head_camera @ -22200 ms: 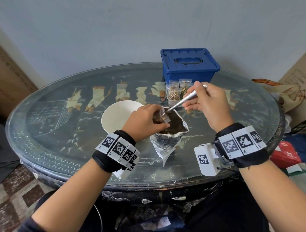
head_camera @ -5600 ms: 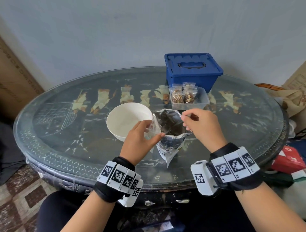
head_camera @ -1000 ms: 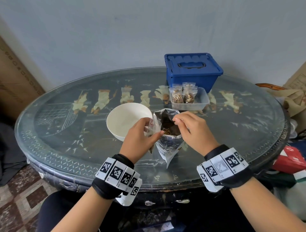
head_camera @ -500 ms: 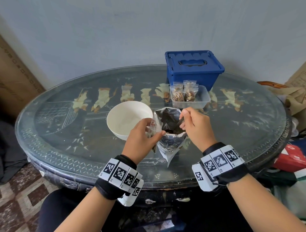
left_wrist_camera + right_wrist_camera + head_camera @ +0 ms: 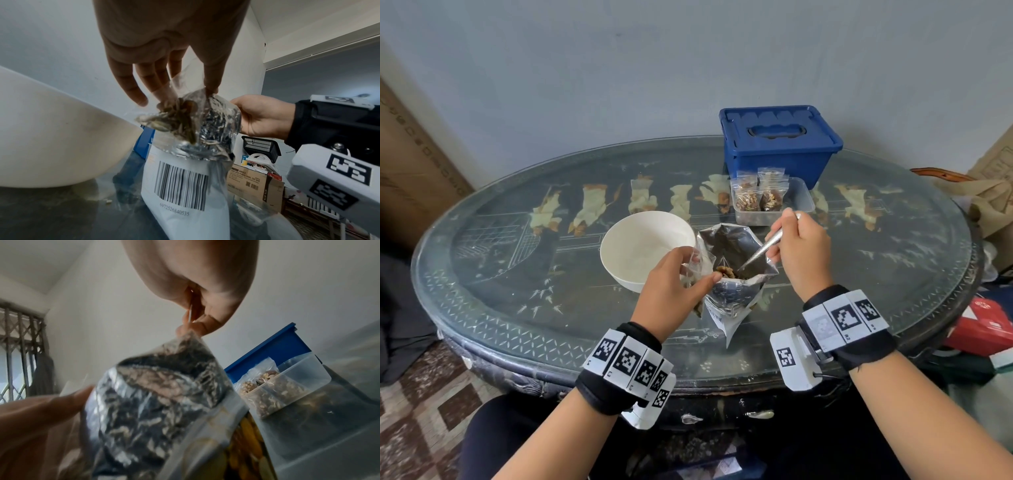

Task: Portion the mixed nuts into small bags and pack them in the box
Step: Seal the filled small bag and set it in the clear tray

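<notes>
At the middle of the table, the left hand [image 5: 671, 291] pinches a small clear bag [image 5: 180, 116] between thumb and fingertips, its mouth held right against the rim of the big foil pouch [image 5: 732, 291]. Seeds and nuts sit bunched in the bottom of that little bag, plain in the left wrist view. Over on the other side, the right hand [image 5: 799, 250] is curled tight round a metal spoon [image 5: 763, 251], handle angled up and back, bowl down inside the pouch mouth with a heap of nuts [image 5: 726, 271] on it. The pouch stands upright on the glass, its barcode label facing the person.

Just left of the pouch and almost touching the left hand sits a white bowl [image 5: 640, 246]. Behind the pouch, a clear tub [image 5: 799, 198] holds two filled bags [image 5: 758, 197], standing upright at its left end. Directly behind the tub, at the far edge, is the blue box [image 5: 779, 144], lid on. All of it rests on the oval glass-topped table [image 5: 517, 274], with a cardboard carton [image 5: 410, 164] standing off to the left.
</notes>
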